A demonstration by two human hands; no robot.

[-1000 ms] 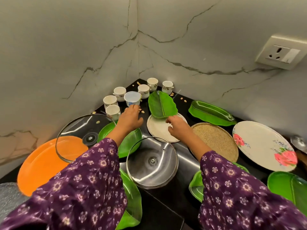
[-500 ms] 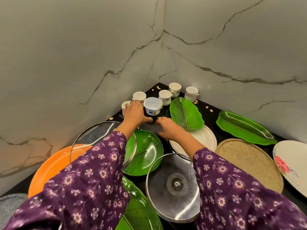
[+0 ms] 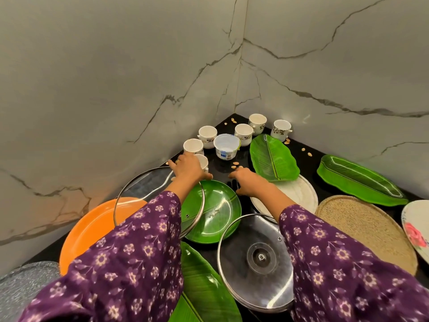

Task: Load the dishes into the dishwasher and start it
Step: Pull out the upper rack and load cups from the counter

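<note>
Dishes lie spread over the black counter in the wall corner. We count six white cups at the back; the nearest cup is half hidden behind the left hand. That hand is palm down, fingers stretched out and thumb apart, gripping nothing that we can see; contact with the cup cannot be told. The right hand is also palm down, fingers extended and relaxed, empty, low over the counter at the far rim of the green round plate. A clear plastic tub stands among the cups. One glass lid overlaps the orange plate and the green plate; a second glass lid lies nearer. A leaf-shaped plate rests partly on a white plate.
</note>
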